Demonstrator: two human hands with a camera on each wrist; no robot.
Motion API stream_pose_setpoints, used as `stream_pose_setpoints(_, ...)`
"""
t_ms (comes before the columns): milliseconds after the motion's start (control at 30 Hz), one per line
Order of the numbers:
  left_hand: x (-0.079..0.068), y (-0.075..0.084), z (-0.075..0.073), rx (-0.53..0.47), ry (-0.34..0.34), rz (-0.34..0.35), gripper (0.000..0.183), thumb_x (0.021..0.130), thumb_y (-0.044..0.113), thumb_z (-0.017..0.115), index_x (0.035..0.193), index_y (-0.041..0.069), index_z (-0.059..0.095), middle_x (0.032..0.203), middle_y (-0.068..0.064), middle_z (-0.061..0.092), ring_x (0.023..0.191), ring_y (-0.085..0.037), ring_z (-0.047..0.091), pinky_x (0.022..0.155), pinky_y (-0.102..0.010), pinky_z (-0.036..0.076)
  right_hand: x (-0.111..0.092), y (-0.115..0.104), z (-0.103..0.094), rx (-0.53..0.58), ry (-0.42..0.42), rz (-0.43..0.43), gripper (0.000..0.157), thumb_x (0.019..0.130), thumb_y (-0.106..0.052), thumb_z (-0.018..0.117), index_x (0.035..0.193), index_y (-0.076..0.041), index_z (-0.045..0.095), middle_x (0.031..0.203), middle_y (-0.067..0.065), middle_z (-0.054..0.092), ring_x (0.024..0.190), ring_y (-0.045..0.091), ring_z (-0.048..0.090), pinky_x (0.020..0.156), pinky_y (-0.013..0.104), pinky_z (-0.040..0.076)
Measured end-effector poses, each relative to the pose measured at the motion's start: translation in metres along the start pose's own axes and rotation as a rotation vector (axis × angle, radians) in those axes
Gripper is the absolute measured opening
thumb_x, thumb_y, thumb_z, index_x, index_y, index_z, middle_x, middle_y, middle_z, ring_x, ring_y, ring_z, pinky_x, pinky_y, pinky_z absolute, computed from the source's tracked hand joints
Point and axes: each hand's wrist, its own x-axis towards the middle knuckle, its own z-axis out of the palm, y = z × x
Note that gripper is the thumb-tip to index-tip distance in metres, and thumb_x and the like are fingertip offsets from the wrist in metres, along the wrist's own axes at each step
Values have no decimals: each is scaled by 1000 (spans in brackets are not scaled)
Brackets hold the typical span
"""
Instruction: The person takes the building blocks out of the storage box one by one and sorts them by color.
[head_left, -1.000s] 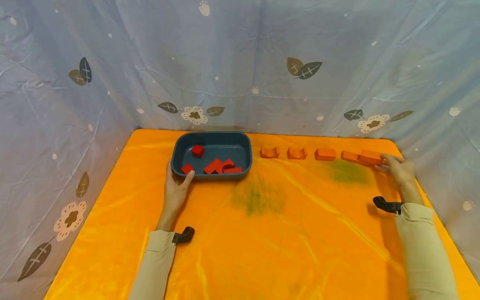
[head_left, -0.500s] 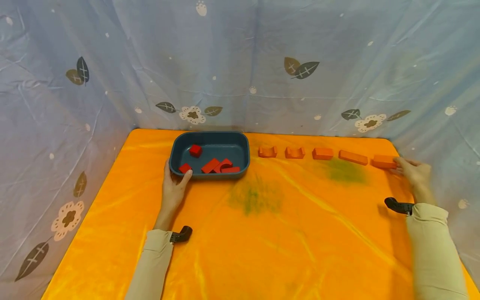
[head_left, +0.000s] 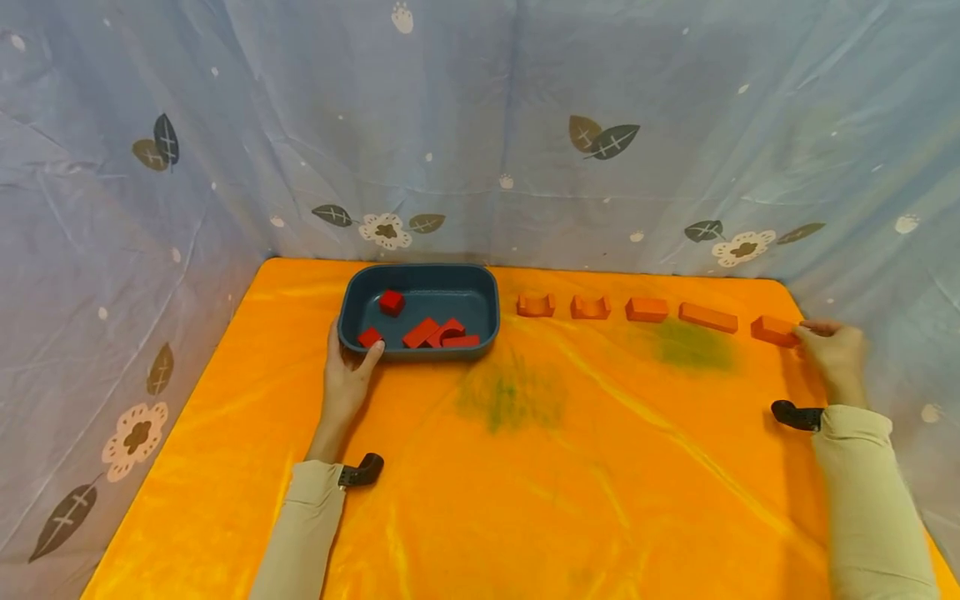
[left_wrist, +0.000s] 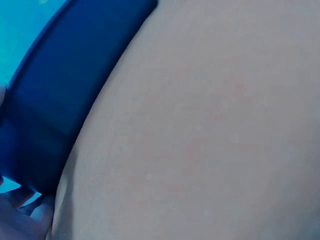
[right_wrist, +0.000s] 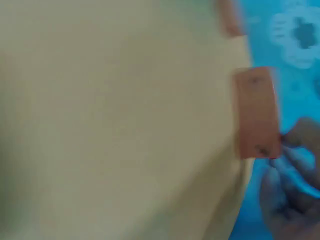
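My left hand (head_left: pixel 347 387) grips the near left corner of a dark blue tray (head_left: pixel 420 355), thumb over the rim and fingers along the outer side. Red toy blocks lie inside, among them a cube (head_left: pixel 391 302) and an arched piece (head_left: pixel 452 326). At the far right, my right hand (head_left: pixel 836 354) pinches the right end of an orange rectangular block (head_left: pixel 772 331). The right wrist view shows the block (right_wrist: pixel 257 117) between thumb and fingers, rather blurred. Just left of it lies a long orange block (head_left: pixel 708 317).
Further left in the row are a shorter orange block (head_left: pixel 647 310) and two notched orange blocks (head_left: pixel 591 308). A yellow cloth (head_left: pixel 600 467) covers the table. Patterned curtains (head_left: pixel 465 125) hang close behind the row and at both sides.
My right hand has carried the orange block rightward, away from the long block it overlapped, and turned it slightly. My left hand keeps its grip on the tray.
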Motion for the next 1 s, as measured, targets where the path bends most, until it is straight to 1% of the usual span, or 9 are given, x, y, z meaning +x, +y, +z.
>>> stream_pose_setpoints(100, 1, 1, 0, -4, -1, 5, 81, 94, 8, 64, 156, 2, 13, 159, -19, 21, 143, -34, 27, 117, -47, 26, -3, 0, 4, -223, 77, -95, 42, 94, -24, 57, 118, 10, 63, 52, -41, 41, 48, -11, 46, 48, 13, 43)
stream_pose_setpoints(200, 2, 2, 0, -8, -4, 28, 79, 94, 7, 65, 155, 0, 15, 157, -21, 24, 141, -36, 29, 116, -48, 27, -4, -1, 5, -313, 104, -118, 48, 94, -27, 55, 123, 11, 61, 53, -46, 33, 51, -15, 38, 49, 11, 38)
stream_pose_setpoints(433, 3, -3, 0, -27, -9, 87, 75, 92, 3, 65, 152, -3, 21, 151, -27, 30, 135, -44, 34, 114, -53, 28, -6, -3, 9, -305, 112, -75, 48, 94, -27, 54, 125, 9, 61, 56, -41, 32, 53, -10, 39, 49, 14, 40)
stream_pose_setpoints(500, 3, -5, 1, -34, -10, 90, 74, 92, 2, 66, 152, -3, 22, 150, -27, 32, 135, -43, 35, 114, -54, 28, -7, -3, 10, -337, 136, -75, 47, 94, -26, 53, 124, 7, 63, 55, -33, 40, 54, -4, 39, 49, 18, 39)
stream_pose_setpoints(567, 3, -6, 0, -41, -11, 90, 74, 92, 2, 66, 152, -3, 22, 150, -27, 32, 134, -44, 36, 114, -54, 28, -9, -7, 12, -368, 174, -96, 46, 94, -27, 51, 123, 6, 64, 61, -13, 59, 55, -2, 37, 50, 20, 36)
stream_pose_setpoints(633, 3, -6, 0, -41, -9, 82, 75, 92, 3, 66, 152, -2, 22, 151, -26, 32, 135, -43, 35, 114, -53, 28, -11, -13, 16, -382, 190, -123, 47, 94, -27, 47, 123, 6, 64, 81, 14, 68, 58, 5, 42, 50, 22, 35)
stream_pose_setpoints(700, 3, -6, 0, -40, -8, 74, 76, 92, 3, 66, 153, -2, 21, 151, -26, 31, 136, -43, 35, 115, -53, 28, -13, -22, 21, -391, 178, -158, 49, 96, -28, 45, 124, 8, 63, 107, 31, 63, 66, 13, 48, 54, 22, 34)
stream_pose_setpoints(867, 4, -5, -2, -36, -3, 65, 76, 92, 5, 66, 153, -1, 21, 152, -26, 31, 136, -42, 34, 115, -50, 28, -19, -50, 40, -414, 99, -260, 48, 100, -26, 43, 124, 11, 61, 116, 37, 59, 82, 43, 55, 54, 29, 38)
stream_pose_setpoints(1000, 3, -5, -1, -33, -5, 63, 76, 92, 5, 67, 153, -2, 21, 152, -25, 31, 136, -41, 35, 115, -51, 29, -25, -71, 58, -411, 3, -360, 46, 102, -28, 46, 123, 9, 62, 115, 34, 61, 92, 44, 57, 60, 31, 44)
